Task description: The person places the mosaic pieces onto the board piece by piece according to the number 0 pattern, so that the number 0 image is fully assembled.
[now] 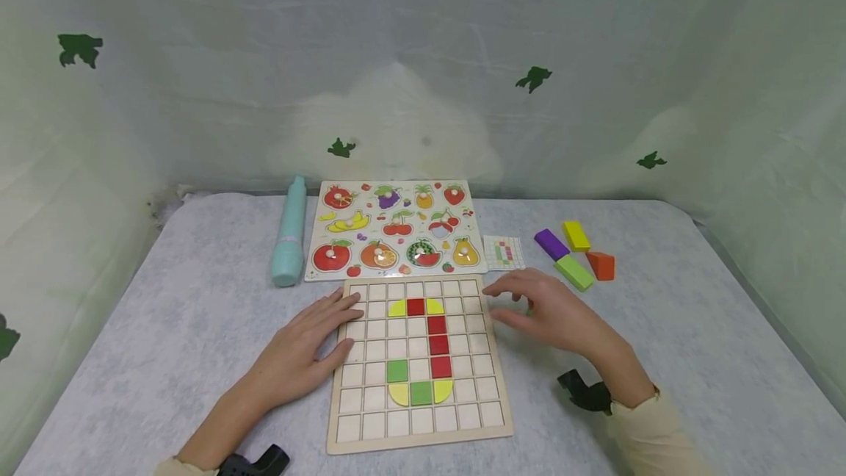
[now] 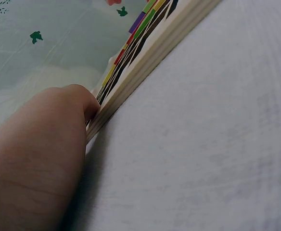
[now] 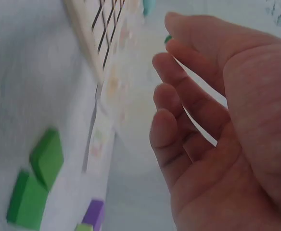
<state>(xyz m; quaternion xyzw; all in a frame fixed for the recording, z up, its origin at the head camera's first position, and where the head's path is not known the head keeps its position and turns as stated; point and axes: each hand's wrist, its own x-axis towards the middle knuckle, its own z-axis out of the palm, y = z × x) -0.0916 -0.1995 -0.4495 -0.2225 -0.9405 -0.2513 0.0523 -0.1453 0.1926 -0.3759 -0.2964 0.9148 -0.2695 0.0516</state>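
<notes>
A wooden grid board [image 1: 370, 428] lies in front of me, holding red, green and yellow tiles [image 1: 437, 344] in its squares. My left hand [image 1: 346, 325] rests flat on the board's left edge, fingers straight. In the left wrist view the left hand [image 2: 49, 144] presses against the board's side [image 2: 145, 62]. My right hand [image 1: 522, 303] hovers just right of the board, fingers relaxed. The right wrist view shows the right hand [image 3: 188, 110] with an empty palm. Two green pieces [image 3: 37, 185] lie on the table below it.
Behind the grid board lie a fruit puzzle board [image 1: 395, 230], a teal cylinder [image 1: 289, 233] and a small pattern card [image 1: 504, 252]. Purple [image 1: 551, 243], yellow [image 1: 576, 235], green [image 1: 573, 272] and orange [image 1: 601, 265] blocks sit at the back right. Draped sheets wall the grey table.
</notes>
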